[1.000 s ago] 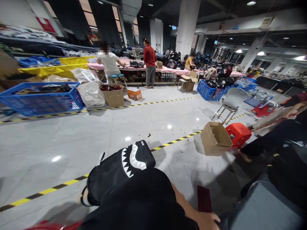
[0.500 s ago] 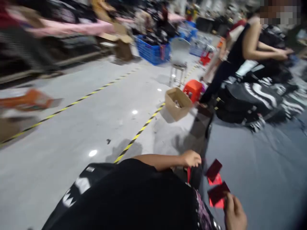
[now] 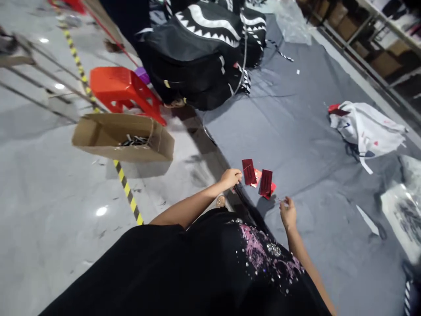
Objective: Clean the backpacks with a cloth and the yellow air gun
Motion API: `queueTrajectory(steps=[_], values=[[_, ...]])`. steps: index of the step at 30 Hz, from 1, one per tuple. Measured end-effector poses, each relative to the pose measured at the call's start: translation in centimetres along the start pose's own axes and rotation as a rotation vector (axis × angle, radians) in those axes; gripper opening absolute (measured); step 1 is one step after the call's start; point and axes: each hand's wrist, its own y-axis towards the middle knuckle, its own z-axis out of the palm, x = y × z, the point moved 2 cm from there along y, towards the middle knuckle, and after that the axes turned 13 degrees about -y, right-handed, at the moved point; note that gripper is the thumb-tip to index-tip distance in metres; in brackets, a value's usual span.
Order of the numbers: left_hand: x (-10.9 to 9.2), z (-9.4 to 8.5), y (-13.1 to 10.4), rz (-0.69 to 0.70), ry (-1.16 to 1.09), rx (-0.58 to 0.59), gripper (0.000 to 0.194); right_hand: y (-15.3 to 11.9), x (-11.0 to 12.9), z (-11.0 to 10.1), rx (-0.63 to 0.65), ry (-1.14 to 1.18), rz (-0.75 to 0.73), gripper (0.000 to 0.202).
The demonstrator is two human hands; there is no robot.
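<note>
Two dark red hang tags, the left tag (image 3: pixel 249 171) and the right tag (image 3: pixel 265 183), lie on the grey-covered table near its edge. Brighter red cards (image 3: pixel 256 177) show partly from under them. My left hand (image 3: pixel 231 177) is beside the left tag at the table edge, its fingers pinched on what looks like a thin tag string; a bit of red shows below it. To the right of the tags, my right hand (image 3: pixel 288 213) pinches a fine string that runs toward the right tag. Both strings are too thin to follow fully.
Black backpacks (image 3: pixel 200 57) with white teeth prints are piled at the table's far end. A white bag (image 3: pixel 368 127) and scissors (image 3: pixel 368 220) lie to the right. On the floor at left are a cardboard box (image 3: pixel 161 142) and a red stool (image 3: pixel 112 85). Shelves (image 3: pixel 371 44) stand beyond.
The view has swung right and down toward the table. My right hand has let go of the right dark red tag and moved off it, now pinching a string. My left hand stays pinched.
</note>
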Motion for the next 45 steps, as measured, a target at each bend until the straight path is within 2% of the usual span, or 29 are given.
queueTrajectory(steps=[3,6,8,11,15,19,24,26,28,31,34,36,38,41,43,45], values=[[-0.9,2.3,2.4,-0.017,0.075,0.073,0.016,1.3,0.6,1.6,-0.040,-0.086,0.029,0.061],[-1.8,4.9,4.5,-0.008,0.129,0.131,0.017,2.0,1.4,3.2,0.036,-0.145,0.036,0.037],[-2.0,6.6,5.7,0.006,0.144,0.172,0.017,1.8,1.6,3.9,0.072,-0.173,0.045,0.031],[-1.6,8.6,6.8,0.029,0.139,0.228,0.018,0.5,1.3,4.0,0.085,-0.209,0.059,0.032],[-0.5,9.8,7.0,0.075,0.092,0.274,0.019,-1.6,0.8,3.0,0.033,-0.270,0.105,0.035],[0.0,10.2,5.3,0.117,0.017,0.309,0.025,-2.6,1.3,2.0,-0.018,-0.315,0.097,0.035],[-1.2,10.8,0.2,0.237,-0.068,0.319,0.074,-3.0,4.3,1.2,0.023,-0.292,-0.194,0.032],[-1.5,11.6,-2.0,0.271,-0.004,0.287,0.082,-3.7,5.3,0.6,0.008,-0.267,-0.294,0.031],[-1.3,12.7,-4.1,0.279,0.061,0.244,0.080,-4.7,5.4,-0.2,-0.007,-0.246,-0.356,0.030],[0.1,15.0,-6.8,0.205,0.017,0.273,0.059,-6.8,3.7,-1.0,-0.019,-0.218,-0.382,0.027],[2.2,17.2,-9.6,0.044,-0.100,0.454,0.031,-9.1,0.3,-0.7,-0.011,-0.148,-0.328,0.022],[3.8,18.1,-11.7,-0.037,-0.092,0.559,0.027,-10.7,-2.2,0.3,0.010,-0.072,-0.281,0.020],[5.2,18.4,-13.6,-0.055,0.072,0.642,0.030,-12.3,-4.7,1.7,0.034,0.003,-0.218,0.018],[7.2,18.1,-15.5,-0.005,0.444,0.794,0.032,-15.2,-8.3,4.3,0.054,0.068,-0.023,0.017],[8.6,17.6,-15.8,0.032,0.659,0.906,0.029,-17.6,-10.7,6.3,0.043,0.085,0.159,0.021],[10.0,16.8,-15.2,0.051,0.857,1.007,0.023,-20.5,-12.8,9.2,0.033,0.100,0.349,0.026]])
